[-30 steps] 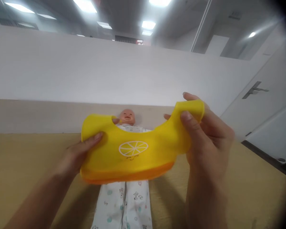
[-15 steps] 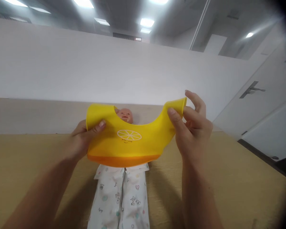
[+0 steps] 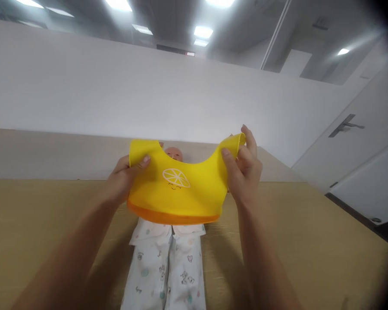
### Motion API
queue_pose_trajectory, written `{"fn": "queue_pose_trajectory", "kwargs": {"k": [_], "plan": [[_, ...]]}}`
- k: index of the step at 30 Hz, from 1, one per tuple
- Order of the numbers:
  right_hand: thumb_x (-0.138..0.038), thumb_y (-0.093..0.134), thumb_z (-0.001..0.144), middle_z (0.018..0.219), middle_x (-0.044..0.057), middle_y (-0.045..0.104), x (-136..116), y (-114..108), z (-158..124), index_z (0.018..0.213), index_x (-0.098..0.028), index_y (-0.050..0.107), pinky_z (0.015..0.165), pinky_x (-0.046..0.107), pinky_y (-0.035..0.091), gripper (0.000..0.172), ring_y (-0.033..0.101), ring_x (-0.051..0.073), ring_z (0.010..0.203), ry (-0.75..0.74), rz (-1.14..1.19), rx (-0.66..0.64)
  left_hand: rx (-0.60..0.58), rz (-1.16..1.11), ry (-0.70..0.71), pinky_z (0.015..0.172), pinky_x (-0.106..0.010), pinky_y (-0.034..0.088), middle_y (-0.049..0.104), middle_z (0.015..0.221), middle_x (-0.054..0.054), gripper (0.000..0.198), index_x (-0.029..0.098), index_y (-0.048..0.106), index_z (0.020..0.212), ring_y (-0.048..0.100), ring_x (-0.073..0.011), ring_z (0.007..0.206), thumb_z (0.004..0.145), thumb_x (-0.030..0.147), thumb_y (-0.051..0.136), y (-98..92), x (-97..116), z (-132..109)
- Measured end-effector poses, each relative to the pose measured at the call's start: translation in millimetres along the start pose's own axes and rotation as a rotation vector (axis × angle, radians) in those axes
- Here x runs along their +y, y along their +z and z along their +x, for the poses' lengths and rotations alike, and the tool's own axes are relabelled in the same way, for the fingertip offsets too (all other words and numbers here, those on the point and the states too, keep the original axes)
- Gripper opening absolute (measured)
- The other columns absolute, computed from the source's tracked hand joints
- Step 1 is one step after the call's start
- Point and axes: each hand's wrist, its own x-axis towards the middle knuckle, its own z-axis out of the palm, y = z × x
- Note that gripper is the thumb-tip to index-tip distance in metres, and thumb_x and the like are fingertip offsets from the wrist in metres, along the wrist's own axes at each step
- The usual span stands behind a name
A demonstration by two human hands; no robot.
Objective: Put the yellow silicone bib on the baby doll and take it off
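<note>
A yellow bib [image 3: 200, 189] with an orange lower edge and a printed citrus slice is stretched between my two hands. My left hand [image 3: 124, 174] grips its left side, thumb on the front. On the other side my right hand [image 3: 242, 172] pinches the bib near its neck strap, with some fingers raised behind. Behind the bib lies a doll [image 3: 174, 153]; only the top part of its head shows above the neckline. White printed baby clothes [image 3: 168, 267] on the doll show below the bib, and the doll's middle is hidden.
The doll lies on a wooden-topped table [image 3: 278, 241]. A white wall [image 3: 148, 86] with glass above stands behind it. At the right is a door with a metal handle [image 3: 345, 125].
My right hand has moved left, nearer my left hand, so the bib is less stretched and hangs more evenly. The bib now covers more of the doll's head.
</note>
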Motion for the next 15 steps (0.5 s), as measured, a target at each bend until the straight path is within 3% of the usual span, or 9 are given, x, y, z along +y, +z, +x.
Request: {"fn": "queue_pose_trajectory", "kwargs": {"k": [6,12,15], "plan": [[-0.034,0.058,0.087,0.15,0.009,0.038,14.6,10.5,2.2,0.065,-0.018,0.047,0.077,0.038,0.051,0.029,0.055,0.024,0.117,0.03,-0.018,0.027,0.034,0.071,0.038,0.075,-0.027,0.055,0.072,0.112,-0.003,0.05,0.025,0.061,0.129,0.067,-0.0246,0.096,0.083,0.044,0.069,-7.4,-10.2,6.8],[-0.038,0.059,0.087,0.149,0.011,0.038,36.0,25.4,3.4,0.068,-0.018,0.051,0.071,0.033,0.052,0.028,0.056,0.022,0.114,0.068,-0.003,0.005,0.156,0.381,0.083,0.068,-0.029,0.05,0.071,0.094,-0.003,0.039,0.019,0.071,0.1,0.064,-0.0229,0.083,0.08,0.052,0.067,-19.1,-16.9,22.5],[-0.041,0.061,0.085,0.15,0.013,0.037,62.6,40.3,6.9,0.066,-0.017,0.052,0.073,0.032,0.052,0.032,0.054,0.022,0.117,0.127,0.062,-0.033,0.09,0.406,0.092,0.068,-0.028,0.049,0.07,0.096,-0.004,0.033,0.019,0.07,0.095,0.064,-0.0228,0.084,0.079,0.048,0.067,-25.3,-18.7,39.3]]}}
